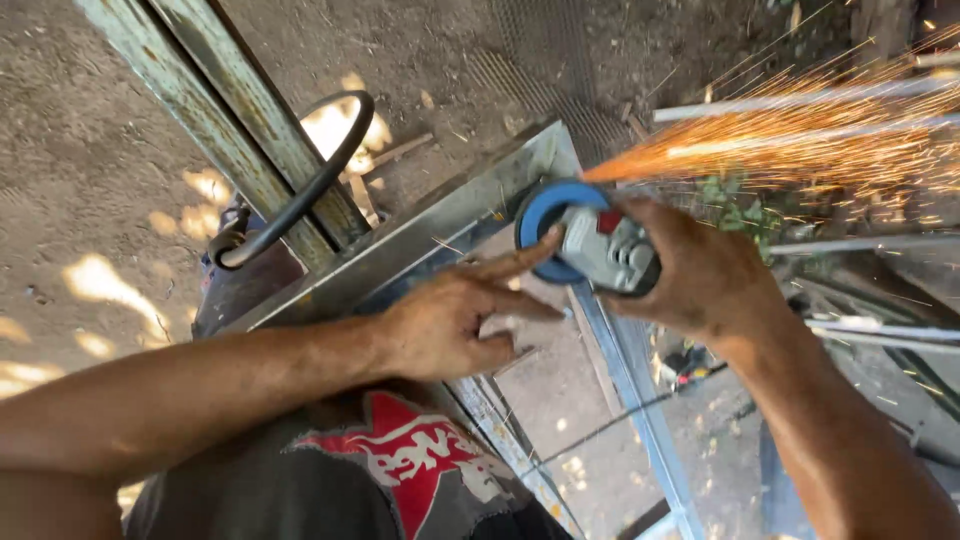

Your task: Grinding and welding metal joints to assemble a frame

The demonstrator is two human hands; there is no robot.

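Observation:
An angle grinder (600,245) with a grey body and blue disc guard (545,205) runs against the corner of a metal frame (440,225). Orange sparks (800,135) fly off to the right. My right hand (700,265) grips the grinder's body from the right. On the frame just left of the tool rests my left hand (450,320), its index finger stretched out and touching the blue guard.
A rusty steel beam (220,110) crosses the upper left, with a black cable (310,190) looped over it. The frame's blue-painted bar (640,400) runs down to the lower right. Metal rods (860,330) lie at the right. Below is bare dirt ground (90,150).

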